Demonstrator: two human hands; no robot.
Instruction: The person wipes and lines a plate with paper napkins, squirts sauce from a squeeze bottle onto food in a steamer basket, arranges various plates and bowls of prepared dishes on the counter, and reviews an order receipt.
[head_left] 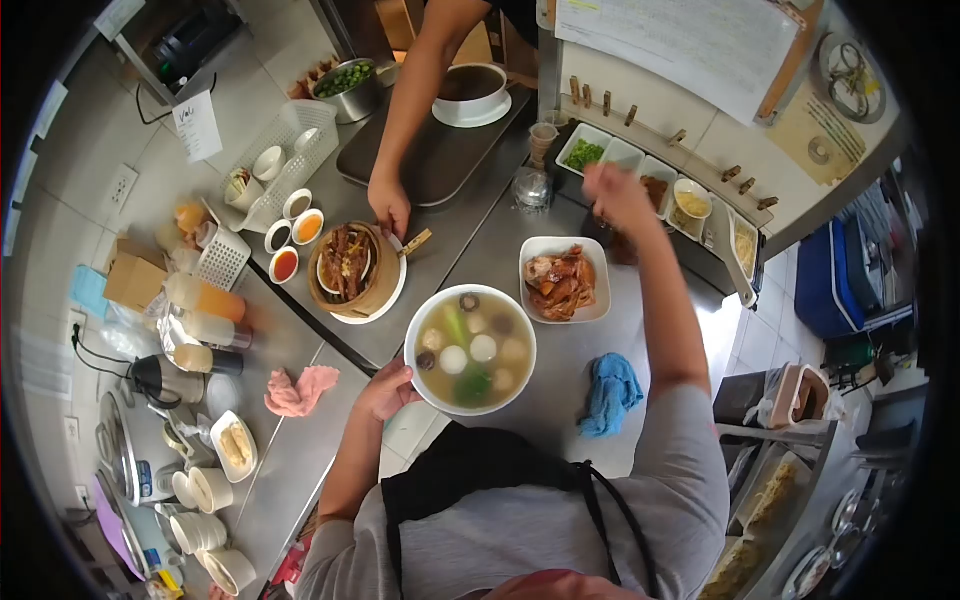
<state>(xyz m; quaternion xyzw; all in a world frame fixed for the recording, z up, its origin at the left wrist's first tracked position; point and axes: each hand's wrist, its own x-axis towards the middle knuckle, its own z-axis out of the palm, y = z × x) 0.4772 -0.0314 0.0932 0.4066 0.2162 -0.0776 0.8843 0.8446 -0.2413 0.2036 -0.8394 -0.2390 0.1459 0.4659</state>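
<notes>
My left hand (387,391) is closed on the rim of a white bowl of soup (522,388), with pale balls, mushrooms and greens in clear broth. My right hand (618,198) is raised over the garnish containers, close to the chopped green onions (584,153). It is slightly blurred; its fingers look drawn together, and whatever they hold is hidden. Beyond the bowl stands a square white dish of glazed meat pieces (562,284). To the left, a bamboo steamer (368,293) holding chicken feet sits on a white plate (398,285).
A co-worker's hand (389,203) touches the steamer's edge beside a wooden clothespin (414,242). A dark tray (420,170) holds a soup bowl (470,84). Sauce cups (285,265) stand left. A blue cloth (611,394) and a pink cloth (300,390) lie on the counter.
</notes>
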